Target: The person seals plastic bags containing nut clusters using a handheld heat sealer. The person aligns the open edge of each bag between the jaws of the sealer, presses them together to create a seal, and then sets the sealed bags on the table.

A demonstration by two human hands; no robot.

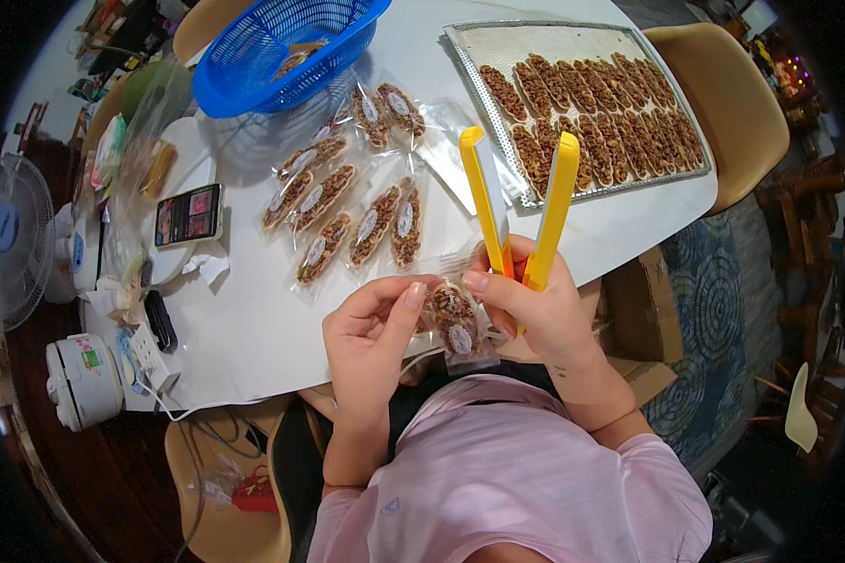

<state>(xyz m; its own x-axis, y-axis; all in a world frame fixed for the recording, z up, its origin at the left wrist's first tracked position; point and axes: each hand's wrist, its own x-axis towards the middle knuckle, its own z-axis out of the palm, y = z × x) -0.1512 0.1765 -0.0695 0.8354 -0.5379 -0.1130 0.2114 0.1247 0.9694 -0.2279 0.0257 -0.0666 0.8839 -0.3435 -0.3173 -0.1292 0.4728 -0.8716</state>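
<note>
A clear plastic packet with a nut-topped pastry (453,308) and a round label hangs before my chest. My left hand (370,338) pinches the packet's left edge between thumb and fingers. In my right hand (542,302) is a yellow handheld clamp, seemingly a bag sealer (553,204), its two long arms spread apart and pointing away from me. The right thumb also rests by the packet's upper right edge. Beyond my hands, several labelled packets of the same pastry (374,225) lie on the white table (253,331).
A perforated metal tray (535,39) at the far right bears two rows of unwrapped nut pastries (591,77). At the back stands a blue plastic basket (232,88). Flat clear bags (451,148) lie mid-table. To the left are a phone (189,214), a power strip (153,355) and a rice cooker (84,380).
</note>
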